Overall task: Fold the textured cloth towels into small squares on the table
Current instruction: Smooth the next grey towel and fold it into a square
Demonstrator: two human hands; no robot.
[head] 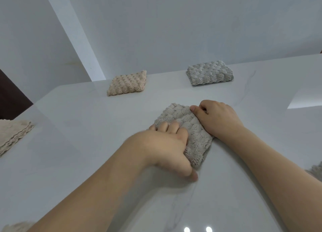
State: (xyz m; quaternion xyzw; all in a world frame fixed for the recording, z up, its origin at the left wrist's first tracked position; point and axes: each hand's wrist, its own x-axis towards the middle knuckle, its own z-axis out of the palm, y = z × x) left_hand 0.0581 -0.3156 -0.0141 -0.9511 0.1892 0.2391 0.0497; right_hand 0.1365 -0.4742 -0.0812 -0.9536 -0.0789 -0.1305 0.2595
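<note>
A grey-beige textured towel (pixel 190 127), folded into a small thick pad, lies in the middle of the white table (pixel 87 144). My left hand (pixel 165 148) lies over its near left part, fingers curled onto the top and thumb along the near edge. My right hand (pixel 217 118) grips its right edge, thumb on top at the far corner and fingers curled under. A folded beige towel (pixel 128 83) and a folded grey towel (pixel 209 73) sit near the far table edge.
A stack of unfolded beige towels (pixel 14 136) lies at the left edge of the table. Bits of more cloth show at the bottom left corner (pixel 15 227) and at the right edge (pixel 315 170). A white wall stands behind the table.
</note>
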